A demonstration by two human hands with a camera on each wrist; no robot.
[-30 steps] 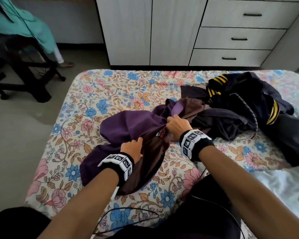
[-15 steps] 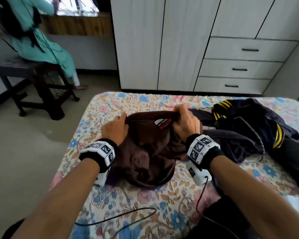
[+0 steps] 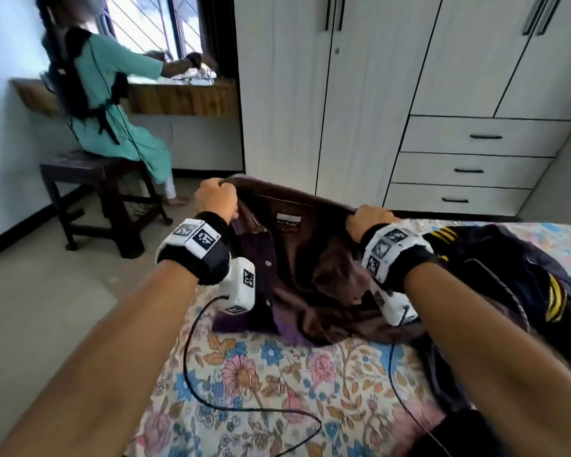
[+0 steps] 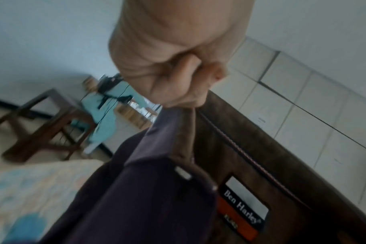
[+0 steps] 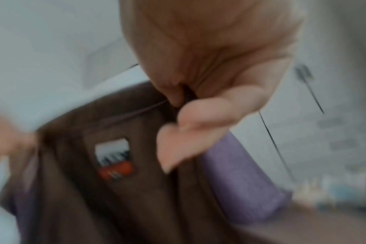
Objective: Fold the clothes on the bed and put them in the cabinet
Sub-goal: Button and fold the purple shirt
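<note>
A brown and purple shirt (image 3: 310,272) hangs by its collar above the flowered bed (image 3: 261,384); its neck label (image 3: 288,221) faces me. My left hand (image 3: 216,196) grips the collar's left end, my right hand (image 3: 370,219) grips the right end. In the left wrist view the left hand (image 4: 178,92) pinches the shirt (image 4: 148,189) at the collar edge beside the label (image 4: 242,208). The blurred right wrist view has the right hand (image 5: 190,115) pinching the brown shirt (image 5: 136,198). A dark garment with yellow stripes (image 3: 508,268) lies on the bed at right. The white cabinet (image 3: 376,94) stands behind.
The cabinet has closed doors and three drawers (image 3: 475,159) at right. A person in a teal dress (image 3: 119,103) sits on a dark wooden stool (image 3: 93,199) at the left, by the window. Black cables (image 3: 211,384) trail over the bed.
Both hands have lifted the shirt off the bed by its collar and moved apart, so it now hangs spread out. My view has tilted up toward the cabinet.
</note>
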